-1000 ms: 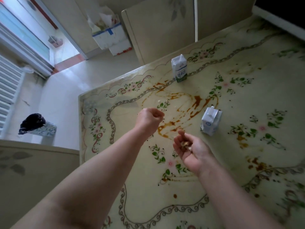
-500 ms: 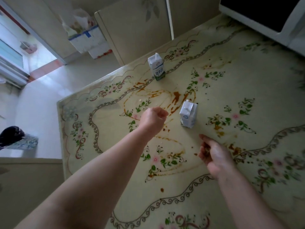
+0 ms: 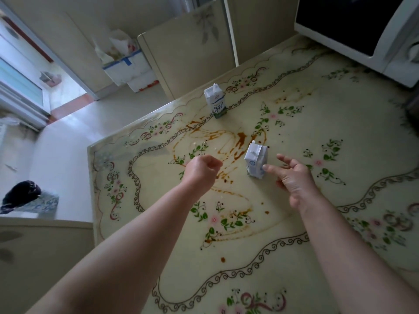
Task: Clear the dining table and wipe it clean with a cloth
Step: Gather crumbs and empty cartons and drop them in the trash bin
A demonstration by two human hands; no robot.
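Note:
The dining table point(image 3: 317, 137) has a cream top with flower patterns and brown sauce smears point(image 3: 229, 141) across its middle. Two small white milk cartons stand on it: a far carton point(image 3: 215, 101) near the back edge and a near carton point(image 3: 256, 160) beside the smears. My right hand point(image 3: 292, 175) hovers just right of the near carton, fingers spread, one fingertip at its side. My left hand point(image 3: 200, 169) is a closed fist above the smears; whether it holds anything is hidden.
A white microwave point(image 3: 371, 35) sits at the table's far right corner. A chair back point(image 3: 188, 62) stands behind the far edge. On the floor are a white box point(image 3: 129, 69) with bags and a patterned bin with a dark bag point(image 3: 25, 198).
My right hand has moved up and forward from a cupped pose to spread fingers beside the near carton. The view has shifted so the microwave shows more. The left fist stayed closed.

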